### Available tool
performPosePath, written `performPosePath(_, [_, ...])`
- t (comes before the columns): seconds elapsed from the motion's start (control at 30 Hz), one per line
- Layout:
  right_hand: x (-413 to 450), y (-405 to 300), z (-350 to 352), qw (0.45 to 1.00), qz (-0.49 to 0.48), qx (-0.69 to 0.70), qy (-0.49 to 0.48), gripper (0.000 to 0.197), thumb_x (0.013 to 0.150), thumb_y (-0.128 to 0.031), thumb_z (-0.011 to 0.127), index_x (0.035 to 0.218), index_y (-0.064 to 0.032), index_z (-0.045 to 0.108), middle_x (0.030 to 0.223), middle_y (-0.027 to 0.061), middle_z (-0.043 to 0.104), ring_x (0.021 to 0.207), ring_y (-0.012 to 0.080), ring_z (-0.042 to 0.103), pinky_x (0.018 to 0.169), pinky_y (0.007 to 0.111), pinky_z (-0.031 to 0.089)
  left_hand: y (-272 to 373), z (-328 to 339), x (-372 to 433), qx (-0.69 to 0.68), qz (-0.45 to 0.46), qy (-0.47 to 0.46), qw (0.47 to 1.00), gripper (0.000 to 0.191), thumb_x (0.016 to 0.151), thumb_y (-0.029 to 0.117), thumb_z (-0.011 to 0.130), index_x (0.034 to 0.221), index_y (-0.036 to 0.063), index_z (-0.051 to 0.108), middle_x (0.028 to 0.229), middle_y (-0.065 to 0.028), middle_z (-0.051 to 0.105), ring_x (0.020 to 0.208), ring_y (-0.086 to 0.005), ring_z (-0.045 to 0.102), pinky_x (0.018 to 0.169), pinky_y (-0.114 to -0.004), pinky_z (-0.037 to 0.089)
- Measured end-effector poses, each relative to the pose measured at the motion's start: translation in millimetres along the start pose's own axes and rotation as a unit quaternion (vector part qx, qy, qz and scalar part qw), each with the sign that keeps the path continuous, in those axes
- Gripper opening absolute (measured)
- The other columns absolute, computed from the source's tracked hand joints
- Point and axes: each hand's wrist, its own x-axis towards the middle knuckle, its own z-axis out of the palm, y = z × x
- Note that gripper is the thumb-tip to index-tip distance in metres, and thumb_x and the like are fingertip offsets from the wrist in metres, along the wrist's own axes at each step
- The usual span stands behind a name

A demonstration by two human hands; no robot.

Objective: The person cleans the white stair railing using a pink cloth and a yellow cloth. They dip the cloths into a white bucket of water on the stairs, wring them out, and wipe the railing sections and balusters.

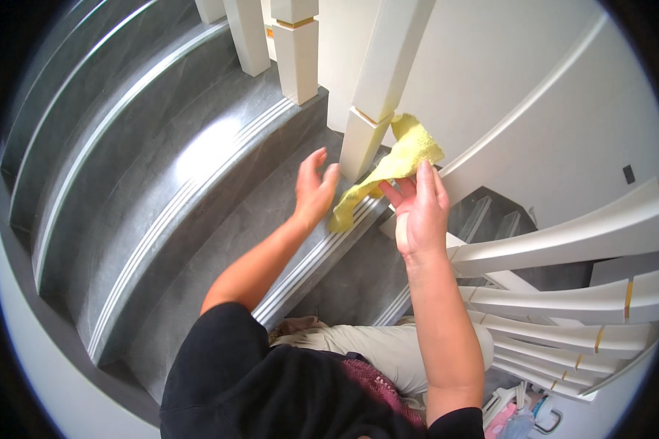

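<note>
A yellow cleaning cloth (412, 145) hangs from my right hand (423, 206), pinched between thumb and fingers. One end of it trails down to the left over the striped nosing of a grey stair tread (263, 225). Just behind the cloth rises a white square baluster (362, 131) with a thin gold band. My left hand (316, 186) is held in the air left of that baluster's foot, fingers apart, with nothing in it. A gap separates it from the cloth.
Curved grey steps (159, 181) with pale nosing strips climb to the upper left. More white balusters (543, 302) line the right side. Beyond them lower steps (483, 219) show. At the lower right sit several household items (508, 420), partly cut off.
</note>
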Motion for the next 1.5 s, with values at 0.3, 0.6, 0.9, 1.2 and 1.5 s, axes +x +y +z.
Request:
performPosePath(0.3, [-52, 5, 1, 0.997, 0.023, 0.071, 0.037, 0.025, 0.095, -0.021, 0.04, 0.101, 0.0004, 0.053, 0.096, 0.0075, 0.058, 0.092, 0.0168, 0.058, 0.079, 0.034, 0.05, 124, -46, -75, -0.476, -0.447, -0.402, 0.641, 0.054, 0.087, 0.054, 0.045, 0.11, 0.0049, 0.052, 0.093, -0.0058, 0.061, 0.079, -0.0164, 0.059, 0.072, -0.03, 0.05])
performPosePath(0.6, [-87, 10, -42, 0.977, -0.129, -0.167, 0.026, 0.027, 0.095, -0.018, 0.039, 0.104, 0.0029, 0.054, 0.101, 0.0073, 0.057, 0.09, 0.0152, 0.057, 0.08, 0.03, 0.05, 117, -31, -60, -0.592, -0.499, -0.027, 0.632, 0.026, 0.085, 0.024, 0.06, 0.103, 0.0072, 0.051, 0.098, -0.0033, 0.058, 0.091, -0.0175, 0.057, 0.079, -0.03, 0.049])
performPosePath(0.9, [-85, 23, -76, 0.991, 0.02, -0.07, 0.112, 0.033, 0.094, -0.025, 0.043, 0.116, -0.0032, 0.054, 0.105, 0.0084, 0.058, 0.085, 0.0147, 0.059, 0.069, 0.026, 0.048, 128, -45, -22, -0.502, -0.225, -0.214, 0.807, 0.04, 0.079, -0.004, 0.042, 0.119, 0.0022, 0.045, 0.118, -0.0092, 0.05, 0.111, -0.0198, 0.049, 0.091, -0.031, 0.045])
performPosePath(1.2, [-96, 36, -92, 0.975, 0.116, -0.183, 0.037, 0.027, 0.093, -0.021, 0.044, 0.11, -0.0045, 0.056, 0.099, 0.0062, 0.06, 0.08, 0.0123, 0.057, 0.064, 0.024, 0.045, 117, 7, 75, 0.02, 0.212, -0.057, 0.975, 0.041, 0.075, 0.013, 0.068, 0.111, 0.0002, 0.052, 0.108, -0.0103, 0.054, 0.099, -0.0213, 0.053, 0.085, -0.032, 0.042])
performPosePath(1.5, [-102, 44, -79, 0.966, 0.223, -0.129, -0.026, 0.027, 0.094, -0.022, 0.04, 0.107, -0.0056, 0.057, 0.09, 0.0041, 0.06, 0.074, 0.0102, 0.056, 0.063, 0.024, 0.045, 37, 71, 48, -0.002, 0.253, 0.087, 0.963, 0.039, 0.082, 0.017, 0.056, 0.11, -0.0069, 0.045, 0.104, -0.0236, 0.051, 0.096, -0.0402, 0.049, 0.086, -0.043, 0.038])
